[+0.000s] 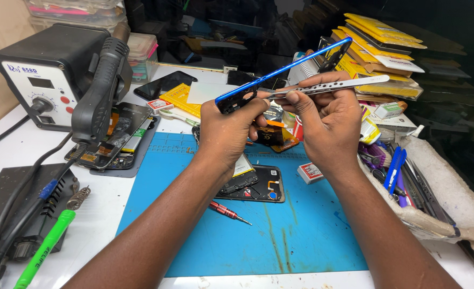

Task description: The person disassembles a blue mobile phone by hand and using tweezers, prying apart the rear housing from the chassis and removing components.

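Observation:
My left hand (227,128) grips the near end of a blue phone frame (296,65), held edge-on and slanting up to the right above the blue work mat (301,235). My right hand (329,118) pinches silver perforated tweezers (344,84), their tips pointing left and touching the frame by my left thumb. Under my hands, an opened black phone (258,184) lies flat on the mat. A small red-handled screwdriver (227,212) rests just left of it.
A black hot-air station (44,75) with its nozzle handle (100,85) stands at left over another opened phone (120,140). Yellow packets (381,48) are stacked at back right. A cloth-lined tray of tools (408,182) sits at right. A green marker (47,243) lies near left.

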